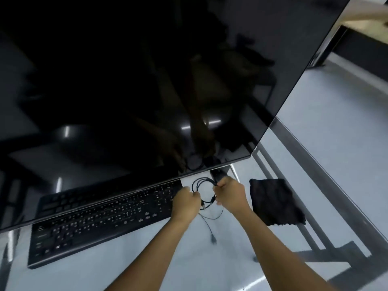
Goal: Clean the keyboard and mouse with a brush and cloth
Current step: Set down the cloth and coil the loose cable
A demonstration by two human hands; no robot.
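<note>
A black keyboard (100, 219) lies on the glass table (168, 259), its far edge hidden under the monitor. A black cloth (275, 201) lies flat to the right. Between them both hands hold a coiled black cable (202, 183). My left hand (185, 201) pinches the coil's left side. My right hand (230, 195) grips its right side together with a black object (218, 175), probably the mouse, mostly hidden below the monitor edge. A loose cable end with a plug (213, 239) trails toward me. No brush is in view.
A large dark monitor (147, 80) leans over the table and fills most of the view, reflecting my arms. The table's metal frame (315, 206) shows through the glass at right. A light desk edge (367, 19) is at the top right.
</note>
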